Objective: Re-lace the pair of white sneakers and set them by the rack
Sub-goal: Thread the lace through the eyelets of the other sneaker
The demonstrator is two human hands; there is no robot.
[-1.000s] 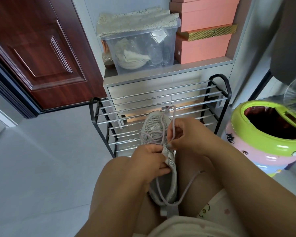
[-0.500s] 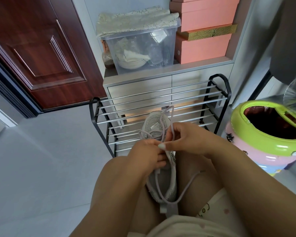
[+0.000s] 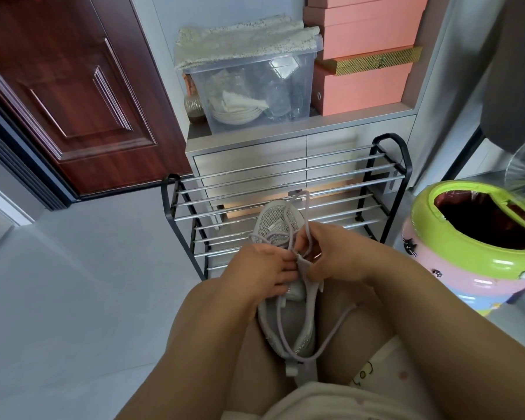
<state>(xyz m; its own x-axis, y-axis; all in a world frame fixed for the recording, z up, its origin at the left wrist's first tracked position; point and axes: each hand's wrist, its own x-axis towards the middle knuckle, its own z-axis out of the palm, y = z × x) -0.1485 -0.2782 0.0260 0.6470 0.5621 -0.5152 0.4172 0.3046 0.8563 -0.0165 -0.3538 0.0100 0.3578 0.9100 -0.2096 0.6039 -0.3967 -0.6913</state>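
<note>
From the head view, looking down, we have one white sneaker [image 3: 285,304] lying between the knees, toe pointing away toward the shoe rack [image 3: 285,189], which stands against the drawer cabinet [image 3: 249,159] just ahead. Only this one shoe of the pair shows; where the other is, we cannot tell.

Our left hand [image 3: 264,269] is closed over the upper, fingers curled onto the tongue area and pinning the shoe down. Our right hand [image 3: 331,256] is pinched shut on the lace [image 3: 305,213], thumb and fingertips nipping it right beside the eyelets, with a loop rising above the toe. A long slack run of lace trails back past the heel and curves over the right thigh.

So we judge we're mid-threading, upper rows not done. To do this well, we keep the left hand firm so the shoe can't twist, hold the lace close to its tip so it feeds straight, and draw the slack through evenly so both ends come out matched. Watch that trailing loop by the heel: it could snag under the leg.

The green-rimmed bin [image 3: 467,253] sits to the right, well clear of the work.
</note>
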